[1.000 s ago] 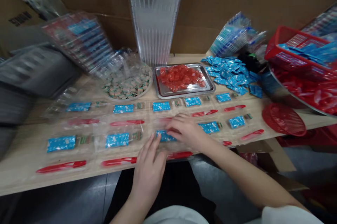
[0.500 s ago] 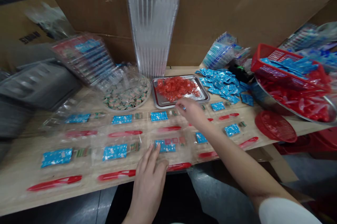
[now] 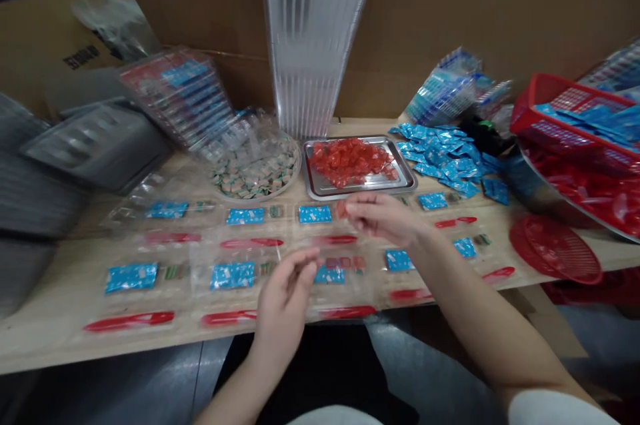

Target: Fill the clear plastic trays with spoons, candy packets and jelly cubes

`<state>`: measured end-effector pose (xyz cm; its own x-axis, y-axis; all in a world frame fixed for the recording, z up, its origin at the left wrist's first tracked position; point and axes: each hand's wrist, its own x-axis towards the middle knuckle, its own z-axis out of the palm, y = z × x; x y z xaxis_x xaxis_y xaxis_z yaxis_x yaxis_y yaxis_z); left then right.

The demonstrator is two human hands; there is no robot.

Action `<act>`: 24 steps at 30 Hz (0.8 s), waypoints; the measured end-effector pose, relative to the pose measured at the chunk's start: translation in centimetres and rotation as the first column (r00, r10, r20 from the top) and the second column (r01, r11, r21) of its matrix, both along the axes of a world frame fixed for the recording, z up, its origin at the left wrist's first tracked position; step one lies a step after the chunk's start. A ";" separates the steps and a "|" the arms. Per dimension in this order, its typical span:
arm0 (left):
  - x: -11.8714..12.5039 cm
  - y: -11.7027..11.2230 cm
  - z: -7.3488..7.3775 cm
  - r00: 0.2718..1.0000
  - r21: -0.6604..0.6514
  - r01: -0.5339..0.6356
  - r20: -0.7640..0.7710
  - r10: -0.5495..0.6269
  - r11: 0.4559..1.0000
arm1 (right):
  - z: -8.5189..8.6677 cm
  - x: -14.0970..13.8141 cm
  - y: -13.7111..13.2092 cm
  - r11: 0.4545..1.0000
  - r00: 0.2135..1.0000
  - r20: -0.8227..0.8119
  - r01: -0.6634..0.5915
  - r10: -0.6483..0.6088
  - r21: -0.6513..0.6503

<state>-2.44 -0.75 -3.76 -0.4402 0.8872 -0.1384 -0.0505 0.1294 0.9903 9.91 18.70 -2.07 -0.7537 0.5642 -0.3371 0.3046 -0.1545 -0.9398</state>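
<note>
My right hand [image 3: 383, 218] hovers over the table in front of the steel tray of red sweets [image 3: 406, 180], fingers pinched on a small red sweet [image 3: 341, 209]. My left hand [image 3: 286, 292] is raised near the table's front edge with its fingers curled, and I see nothing in it. Between the hands lies a clear plastic tray [image 3: 330, 272] with a blue sachet [image 3: 330, 274], red sweets and a red spoon [image 3: 347, 311] in its pockets. More such trays [image 3: 220, 258] lie in rows to the left and right, each with a blue sachet and a red spoon.
A round dish of green-brown sweets [image 3: 253, 172] sits left of the steel tray. A tall stack of clear trays [image 3: 313, 45] leans on the cardboard wall. Loose blue sachets [image 3: 445, 155], a red basket [image 3: 575, 122], a bowl of red spoons [image 3: 590, 192] and a red lid [image 3: 555, 248] are at right.
My right hand went to the steel tray and came back toward me holding a red sweet. My left hand lifted off the clear tray and curled its fingers.
</note>
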 end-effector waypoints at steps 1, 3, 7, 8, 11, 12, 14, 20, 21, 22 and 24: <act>-0.1 0.8 0.5 0.969 -0.035 0.010 0.247 -0.001 0.999 | 0.5 0.2 -1.4 0.984 0.997 -0.054 -0.064 0.056 -0.164; -0.1 1.8 1.2 0.803 -0.060 0.084 0.595 -0.032 0.995 | 0.9 0.4 -3.9 0.923 0.991 -0.105 -0.119 0.086 -0.365; 0.2 1.2 1.2 0.586 -0.065 0.227 0.806 -0.083 0.972 | 0.4 0.8 -6.7 0.870 0.994 -0.102 -0.093 0.049 -0.484; 0.3 0.8 1.1 0.581 -0.067 0.236 0.809 -0.086 0.970 | 0.4 1.0 -7.2 0.881 0.994 -0.094 -0.086 0.047 -0.466; 1.1 -0.3 0.5 0.691 -0.071 0.141 0.721 -0.047 0.987 | 0.7 1.6 -8.9 0.973 0.995 -0.094 0.021 -0.044 -0.230; 1.5 -0.6 0.3 0.742 -0.077 0.096 0.670 -0.020 0.992 | 0.9 1.9 -9.5 0.993 0.993 -0.096 0.054 -0.064 -0.110; 2.1 -1.3 0.0 0.828 -0.109 0.059 0.560 0.012 0.992 | 1.0 2.2 -10.4 0.990 0.996 -0.072 0.064 -0.056 0.122; 1.8 -4.2 -2.2 0.885 -0.015 0.027 -0.465 -0.031 1.000 | -1.0 1.3 -8.8 0.677 0.998 0.066 -0.035 -0.021 0.735; 1.5 -4.6 -2.7 0.776 0.018 0.083 -0.628 -0.053 0.996 | -1.6 0.8 -8.4 0.584 0.995 0.099 -0.086 0.011 0.807; 1.3 -4.9 -3.2 0.670 0.031 0.145 -0.739 -0.075 0.989 | -2.1 0.3 -8.2 0.498 0.989 0.140 -0.144 0.047 0.855; 0.9 -5.1 -3.9 0.524 0.040 0.221 -0.848 -0.083 0.975 | -3.1 -0.6 -8.5 0.368 0.971 0.220 -0.238 0.091 0.899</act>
